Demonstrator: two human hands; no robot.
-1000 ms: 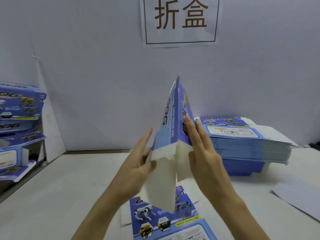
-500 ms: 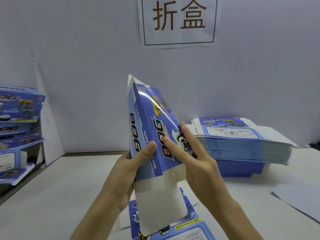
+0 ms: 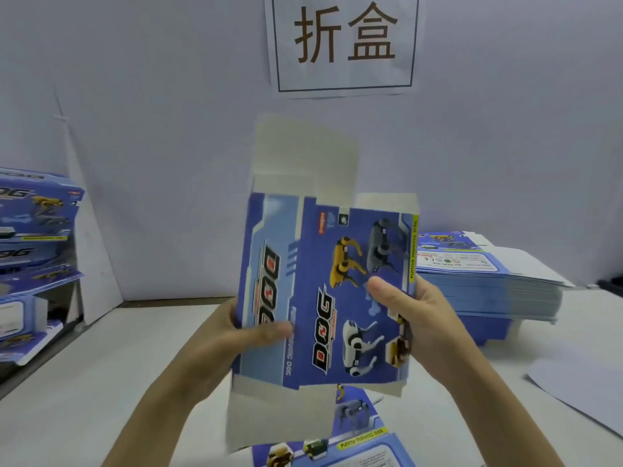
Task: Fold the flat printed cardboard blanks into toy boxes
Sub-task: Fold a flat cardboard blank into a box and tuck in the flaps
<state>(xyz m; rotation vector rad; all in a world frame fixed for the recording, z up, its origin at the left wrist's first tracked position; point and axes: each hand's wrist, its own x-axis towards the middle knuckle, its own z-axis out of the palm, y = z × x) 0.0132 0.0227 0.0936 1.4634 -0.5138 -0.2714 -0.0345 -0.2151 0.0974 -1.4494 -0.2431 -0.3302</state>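
Both hands have hold of one box blank (image 3: 323,298), which is upright in the air above the table (image 3: 84,382). The person's left hand (image 3: 236,338) pinches its left edge, thumb laid across the narrow side panel low down, fingers out of sight behind the card. The right hand (image 3: 424,318) grips the right edge, thumb pressed on the wide printed face just below the picture of a grey dog, fingers curled round the back. The blank looks partly opened: the narrow panel with its "DOG" lettering meets the wide face at a crease, though I cannot tell from here how far it has squared up. Plain grey flaps stick out unfolded above its top edge and below its bottom edge, the lower one blurred.

Everything else sits around that blank. To its right, behind the right hand, a thick stack of flat blanks (image 3: 488,281) lies on the table, printed side up. Directly below it, another flat blank (image 3: 357,443) lies face up on the table. Far to its left, folded boxes (image 3: 30,237) of the same print are piled up. Above it, a paper sign (image 3: 344,42) with two large characters is stuck on the wall (image 3: 151,129). To its lower right, a pale loose sheet (image 3: 580,392) lies on the table, apart from the stack.
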